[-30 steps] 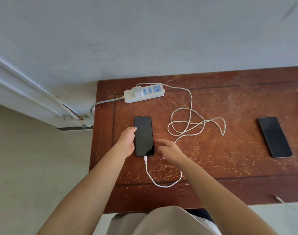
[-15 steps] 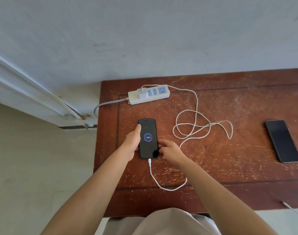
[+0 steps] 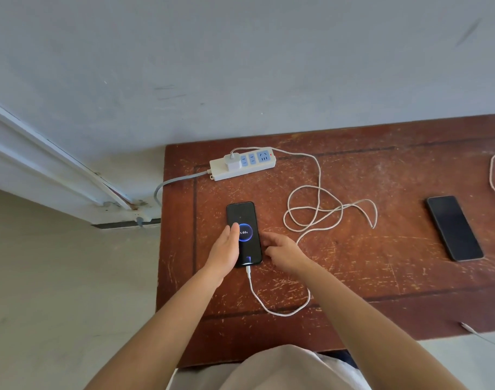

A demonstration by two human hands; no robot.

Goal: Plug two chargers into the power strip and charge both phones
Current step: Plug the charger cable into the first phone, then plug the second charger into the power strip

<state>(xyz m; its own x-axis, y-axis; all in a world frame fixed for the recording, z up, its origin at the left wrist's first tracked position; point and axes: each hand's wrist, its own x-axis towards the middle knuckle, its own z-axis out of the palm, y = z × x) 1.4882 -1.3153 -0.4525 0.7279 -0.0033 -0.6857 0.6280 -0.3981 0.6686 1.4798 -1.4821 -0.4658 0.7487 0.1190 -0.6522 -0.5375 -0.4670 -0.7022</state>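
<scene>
head view: left hand (image 3: 225, 250) fingers flat on glossy phone (image 3: 244, 235); right hand (image 3: 282, 250) fingers loosely curled, empty, on scratched wooden table (image 3: 381, 277).

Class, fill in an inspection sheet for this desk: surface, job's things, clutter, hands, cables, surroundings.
Surface: scratched wooden desk.
Job's things: power strip with one charger plugged in; left phone lit with a charging ring, cable plugged in; right phone dark, no cable in it.
Clutter: nothing seen.
Hands: left hand open, resting on the left phone's edge; right hand beside the phone, holding nothing.
Cables: white cable looped loosely; second cable at the right edge; strip's grey cord drops off the desk.
Surroundings: grey wall, door frame at left.
</scene>
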